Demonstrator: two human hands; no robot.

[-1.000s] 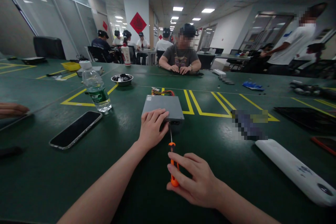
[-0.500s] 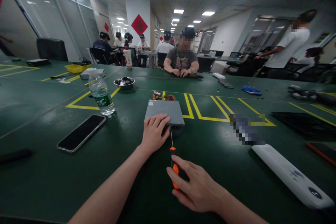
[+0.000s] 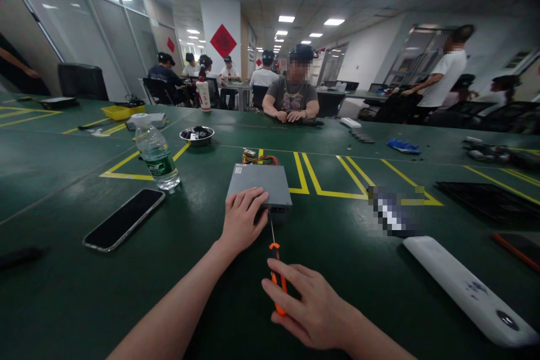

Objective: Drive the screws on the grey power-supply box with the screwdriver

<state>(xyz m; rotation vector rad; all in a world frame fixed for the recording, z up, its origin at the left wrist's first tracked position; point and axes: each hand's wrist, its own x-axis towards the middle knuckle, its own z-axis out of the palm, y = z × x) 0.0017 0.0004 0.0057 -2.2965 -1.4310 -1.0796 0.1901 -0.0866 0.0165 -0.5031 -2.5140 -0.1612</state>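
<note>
A grey metal computer power supply [image 3: 264,180] lies on the green table in front of me, its bundle of coloured cables [image 3: 259,160] at the far side. My left hand [image 3: 244,214] holds its near left corner, fingers over the top and thumb at the front face. In my right hand [image 3: 307,304] is an orange and black screwdriver [image 3: 276,278], gripped by the handle between thumb and fingers. Its thin shaft points away from me, and the tip meets the near face of the power supply close to my left thumb. The exact contact spot is too small to make out.
Left of the power supply are a water bottle [image 3: 157,157], a phone [image 3: 124,219] and a metal bowl [image 3: 197,135] with dark bits. A long white device [image 3: 468,292] lies to the right. Across the table sits a person [image 3: 292,87].
The view has shifted slightly, so the table things sit a little further left and lower. My right fingers have shifted slightly on the screwdriver handle. A standing person at the back right has moved left.
</note>
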